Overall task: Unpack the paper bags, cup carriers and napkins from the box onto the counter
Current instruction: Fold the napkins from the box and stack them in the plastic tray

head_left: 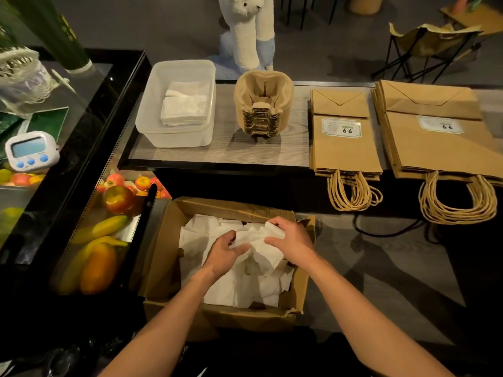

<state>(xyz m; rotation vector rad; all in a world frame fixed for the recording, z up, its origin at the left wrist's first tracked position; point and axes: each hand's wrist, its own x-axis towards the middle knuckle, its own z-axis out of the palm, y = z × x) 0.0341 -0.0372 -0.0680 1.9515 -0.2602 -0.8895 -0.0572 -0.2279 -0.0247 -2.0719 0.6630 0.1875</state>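
Two hands are down in the cardboard box (166, 240) at 6 o'clock, both on one napkin wad (255, 242). Left hand (226, 254) grips the wad's 9 o'clock end, fingers curled in w/ the thumb pinching. Right hand (292, 238) holds the 3 o'clock end, fingers bent over the top. The wad is crumpled and its long axis runs approx 9–3 btwn the two hands. Under it, loose napkins (239, 292) fill the box floor, lying flat & overlapping at mixed angles. Box flaps are open, and the box sits below the table's near edge.

On the table (272, 153), going 11 to 2 o'clock:
- Clear tub (174, 138) at 11, w/ folded napkins (185, 107) stacked flat inside, toward its 3 o'clock side.
- Cup carriers (262, 104) at 12, nested in one stack, layered edges showing toward 6.
- Small paper bags (345, 153) at 1, piled flat, long axis 12–6, folded bottoms at 12. Their twine handles point to 6 & hang off the table edge.
- Large paper bags (441, 156) at 2, same lie but skewed slightly, handles also hanging toward 6.

The two bag piles are just beside each other, not touching. A timer (30, 151) is at 9, and fruit (103, 257) is at 8 beside the box.
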